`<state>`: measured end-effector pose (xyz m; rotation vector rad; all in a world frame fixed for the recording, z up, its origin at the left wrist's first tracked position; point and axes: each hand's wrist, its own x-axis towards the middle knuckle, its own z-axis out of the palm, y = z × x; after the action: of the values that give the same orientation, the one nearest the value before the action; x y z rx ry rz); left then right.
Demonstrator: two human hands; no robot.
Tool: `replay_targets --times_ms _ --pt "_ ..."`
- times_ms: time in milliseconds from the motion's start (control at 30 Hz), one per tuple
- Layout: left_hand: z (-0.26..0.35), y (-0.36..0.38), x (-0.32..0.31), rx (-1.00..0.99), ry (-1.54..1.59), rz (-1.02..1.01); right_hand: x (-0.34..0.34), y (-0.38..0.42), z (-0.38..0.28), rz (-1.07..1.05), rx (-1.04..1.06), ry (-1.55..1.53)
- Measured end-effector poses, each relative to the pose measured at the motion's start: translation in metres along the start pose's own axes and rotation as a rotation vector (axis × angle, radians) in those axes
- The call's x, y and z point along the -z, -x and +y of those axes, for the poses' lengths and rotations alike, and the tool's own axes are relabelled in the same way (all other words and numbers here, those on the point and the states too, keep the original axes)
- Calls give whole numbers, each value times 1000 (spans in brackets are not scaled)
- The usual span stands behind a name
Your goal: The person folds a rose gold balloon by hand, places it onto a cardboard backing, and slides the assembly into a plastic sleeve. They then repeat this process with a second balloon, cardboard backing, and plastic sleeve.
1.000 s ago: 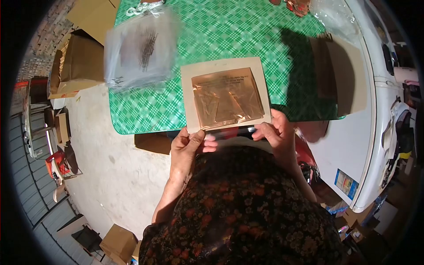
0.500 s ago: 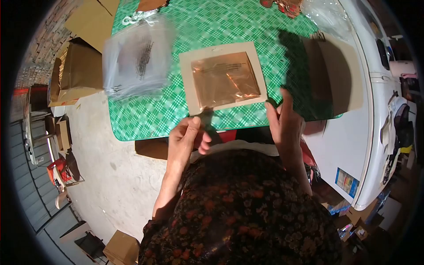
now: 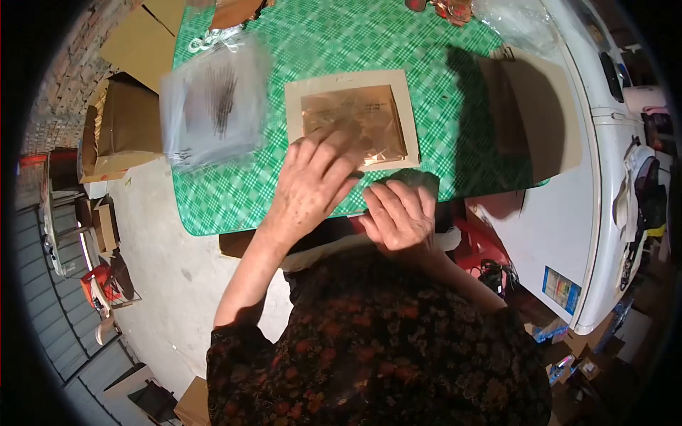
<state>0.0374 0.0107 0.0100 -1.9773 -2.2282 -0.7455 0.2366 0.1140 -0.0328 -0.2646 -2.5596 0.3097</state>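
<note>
The left hand (image 3: 311,181) lies flat, fingers spread and gripping nothing, its fingertips pressing the lower left part of a copper foil sheet (image 3: 362,117). That sheet rests on a beige card (image 3: 346,79), which lies flat on the green checked tablecloth (image 3: 398,35) near the table's front edge. The right hand (image 3: 401,213) sits just beside it at the table edge, palm down, fingers loosely apart and holding nothing. A stack of clear plastic sleeves (image 3: 213,99) lies left of the card. Open cardboard boxes (image 3: 124,121) stand on the floor beyond the table's left edge; their contents cannot be made out.
</note>
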Motion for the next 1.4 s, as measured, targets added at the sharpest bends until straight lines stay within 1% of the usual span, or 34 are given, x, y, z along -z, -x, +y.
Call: replay_targets --times_ms 67,133,233,567,767,933,1033,1233,1400 --pt "-7 -10 -7 -104 -34 -53 6 3 1 -29 4 -16" --pt "-10 -18 -10 -154 -23 -110 8 5 0 -66 43 -51" --pt "-16 -23 -17 -222 -42 -149 1 6 -2 -180 -20 -132" --pt "-26 -36 -17 -259 -31 -148 -10 11 6 -197 -16 -105" --pt "-28 -38 -19 -262 -25 -152 -18 14 9 -151 -11 -129" --pt "-28 -35 -25 -273 -30 -162 -15 12 9 -155 -15 -149" --pt "-29 -33 -31 -243 18 -138 -16 13 9 -128 -9 -157" --pt "-30 -35 -29 -244 29 -155 -18 12 8 -96 -14 -152" --pt "-29 -35 -31 -292 -20 -78 -16 10 8 -66 -5 -142"
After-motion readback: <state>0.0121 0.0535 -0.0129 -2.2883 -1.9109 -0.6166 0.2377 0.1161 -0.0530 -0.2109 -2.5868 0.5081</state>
